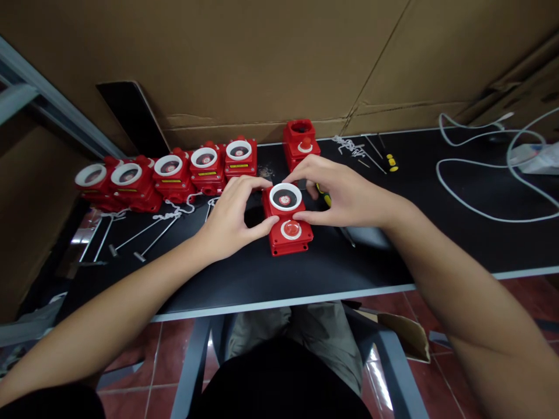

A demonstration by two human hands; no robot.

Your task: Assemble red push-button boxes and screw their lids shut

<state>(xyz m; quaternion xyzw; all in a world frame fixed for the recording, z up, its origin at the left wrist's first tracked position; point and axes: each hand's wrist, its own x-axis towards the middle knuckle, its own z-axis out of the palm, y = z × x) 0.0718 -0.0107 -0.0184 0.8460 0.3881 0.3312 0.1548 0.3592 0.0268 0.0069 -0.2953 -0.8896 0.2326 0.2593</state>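
Observation:
A red alarm unit (pixel 291 242) lies on the black table in front of me, with a white ring (pixel 286 197) around a dark round face at its far end and a red lens in a smaller ring nearer me. My left hand (pixel 240 216) grips the unit's left side by thumb and fingertips at the white ring. From the right, my right hand (pixel 332 192) holds the same ring, thumb on the near edge and index finger at the far edge. Under the right hand lies a yellow and black screwdriver (pixel 324 195), partly hidden.
Several similar red units (pixel 170 174) line the back left, with small metal hammers (pixel 159 237) before them. Another red unit (pixel 301 139) stands behind. Back right: white cords, rods, a yellow-handled tool (pixel 392 162) and a looped cable (pixel 463 203).

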